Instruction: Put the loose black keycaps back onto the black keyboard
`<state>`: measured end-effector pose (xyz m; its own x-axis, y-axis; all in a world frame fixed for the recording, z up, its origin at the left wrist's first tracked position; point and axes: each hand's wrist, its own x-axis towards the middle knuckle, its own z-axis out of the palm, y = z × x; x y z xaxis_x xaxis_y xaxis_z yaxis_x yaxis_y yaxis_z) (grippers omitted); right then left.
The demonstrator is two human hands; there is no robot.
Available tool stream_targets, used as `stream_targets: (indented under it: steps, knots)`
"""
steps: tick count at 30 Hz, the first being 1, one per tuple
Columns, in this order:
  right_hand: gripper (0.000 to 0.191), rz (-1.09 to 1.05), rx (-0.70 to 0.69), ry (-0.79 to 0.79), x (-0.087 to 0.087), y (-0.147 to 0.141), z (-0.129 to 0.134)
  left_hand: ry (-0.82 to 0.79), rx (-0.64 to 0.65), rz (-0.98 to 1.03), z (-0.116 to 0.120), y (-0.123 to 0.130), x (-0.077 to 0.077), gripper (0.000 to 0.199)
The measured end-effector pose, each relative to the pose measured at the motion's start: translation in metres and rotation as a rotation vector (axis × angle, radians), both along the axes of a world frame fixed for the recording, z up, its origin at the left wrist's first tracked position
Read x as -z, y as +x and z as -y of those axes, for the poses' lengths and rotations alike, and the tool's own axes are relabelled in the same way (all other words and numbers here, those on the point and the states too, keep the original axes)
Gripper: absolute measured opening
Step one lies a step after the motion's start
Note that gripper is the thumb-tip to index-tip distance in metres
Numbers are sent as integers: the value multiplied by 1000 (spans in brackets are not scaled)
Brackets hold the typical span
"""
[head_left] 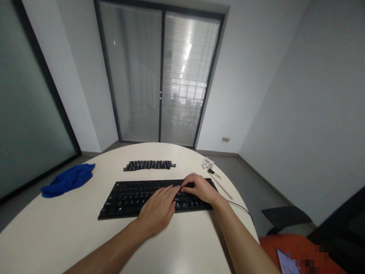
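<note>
A black keyboard [125, 198] lies on the round cream table, its cable running off to the right. Across its middle rests my left hand [159, 207], flat with the fingers stretched out and close together. My right hand [198, 188] is over the keyboard's right part, thumb and forefinger pinched together beside the left fingertips. What sits in that pinch, if anything, is hidden. Beyond the keyboard, several loose black keycaps [149, 164] are lined up in rows.
A crumpled blue cloth [70, 179] lies at the table's left. On the right are a white crumpled tissue [208, 163], a thin brush-like tool [222, 187] and a small wire tool [217, 175]. An orange chair [288, 243] stands at the lower right.
</note>
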<state>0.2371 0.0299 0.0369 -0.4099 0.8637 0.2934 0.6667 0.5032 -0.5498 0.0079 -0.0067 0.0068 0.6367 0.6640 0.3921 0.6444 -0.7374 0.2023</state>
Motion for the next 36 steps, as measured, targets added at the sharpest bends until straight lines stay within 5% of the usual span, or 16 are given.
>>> stream_targets:
  steps: [6, 13, 36]
  knots:
    - [16, 26, 35, 31, 1, -1, 1, 51, 16, -21, 0, 1, 2, 50]
    - [57, 214, 237, 14, 11, 1, 0, 63, 30, -47, 1, 0, 1, 49]
    - [47, 302, 252, 4, 12, -14, 4, 71, -37, -71, 7, 4, -2, 61]
